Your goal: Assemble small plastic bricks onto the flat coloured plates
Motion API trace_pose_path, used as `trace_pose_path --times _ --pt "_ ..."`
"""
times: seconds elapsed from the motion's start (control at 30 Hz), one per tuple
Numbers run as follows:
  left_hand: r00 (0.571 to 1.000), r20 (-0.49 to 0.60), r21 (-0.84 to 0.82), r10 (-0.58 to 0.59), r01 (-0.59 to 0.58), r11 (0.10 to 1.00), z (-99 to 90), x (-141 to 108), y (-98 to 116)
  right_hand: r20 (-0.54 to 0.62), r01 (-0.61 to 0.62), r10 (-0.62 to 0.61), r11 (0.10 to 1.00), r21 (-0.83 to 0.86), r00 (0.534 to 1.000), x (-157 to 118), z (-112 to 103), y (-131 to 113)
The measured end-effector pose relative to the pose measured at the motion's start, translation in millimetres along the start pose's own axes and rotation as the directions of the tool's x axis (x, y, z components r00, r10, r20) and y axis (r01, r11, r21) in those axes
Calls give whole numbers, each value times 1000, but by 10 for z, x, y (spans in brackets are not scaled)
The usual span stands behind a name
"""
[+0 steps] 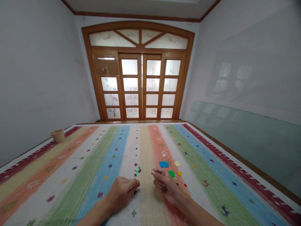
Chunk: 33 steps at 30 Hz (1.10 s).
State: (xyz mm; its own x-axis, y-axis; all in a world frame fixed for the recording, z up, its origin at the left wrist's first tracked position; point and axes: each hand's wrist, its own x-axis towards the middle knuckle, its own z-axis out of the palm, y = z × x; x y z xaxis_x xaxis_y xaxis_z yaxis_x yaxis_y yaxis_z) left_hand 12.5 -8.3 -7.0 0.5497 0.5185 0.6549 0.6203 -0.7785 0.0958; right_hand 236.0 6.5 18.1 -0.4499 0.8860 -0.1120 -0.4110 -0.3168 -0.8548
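Fingers [157,176] of the right hand [167,184]: thumb and index together at the tips, apparently clamped on a tiny pale piece [152,172]; too small to make out its shape or long axis. Left hand [123,190] is low over the tablecloth [147,201], fingers curled, tips bunched toward the right hand; cannot tell if anything sits between them.

Key relation: tiny pale piece lies to the right of the left fingertips and slightly farther out, with a strip of tablecloth between; hands near each other, not touching. Small green and dark pieces [139,170] lie just beyond the left fingertips, so left hand is nearer; right fingertips are about level with them, off to the right.

Beyond the right hand: blue piece [164,164], long side running roughly left-right. Green piece [171,174] just beside the right hand; pale yellow piece [177,163] and yellow piece [179,173] right of that. Cup [57,136] at far left, well apart.
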Motion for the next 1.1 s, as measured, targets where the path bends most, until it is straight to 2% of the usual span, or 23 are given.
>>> trace_pose_path --times 0.43,0.6,0.87,1.0,1.1 --pt "1000 4 -3 7 -7 1000 2 -4 -6 -6 102 -103 988 -116 995 4 -27 -71" --pt "1000 -28 -22 9 -10 1000 13 -3 -9 -12 163 -167 973 -161 986 33 -108 -131" --pt "1000 -6 -26 0 0 1000 25 -33 -28 -61 259 -276 945 -200 959 82 -228 -183" --pt "1000 -4 -15 -3 3 1000 18 -28 -20 -84 307 -347 899 -312 934 69 -265 -265" --pt "1000 -16 -14 12 -12 1000 30 -33 -30 -88 354 -434 822 -445 897 50 -320 -368"
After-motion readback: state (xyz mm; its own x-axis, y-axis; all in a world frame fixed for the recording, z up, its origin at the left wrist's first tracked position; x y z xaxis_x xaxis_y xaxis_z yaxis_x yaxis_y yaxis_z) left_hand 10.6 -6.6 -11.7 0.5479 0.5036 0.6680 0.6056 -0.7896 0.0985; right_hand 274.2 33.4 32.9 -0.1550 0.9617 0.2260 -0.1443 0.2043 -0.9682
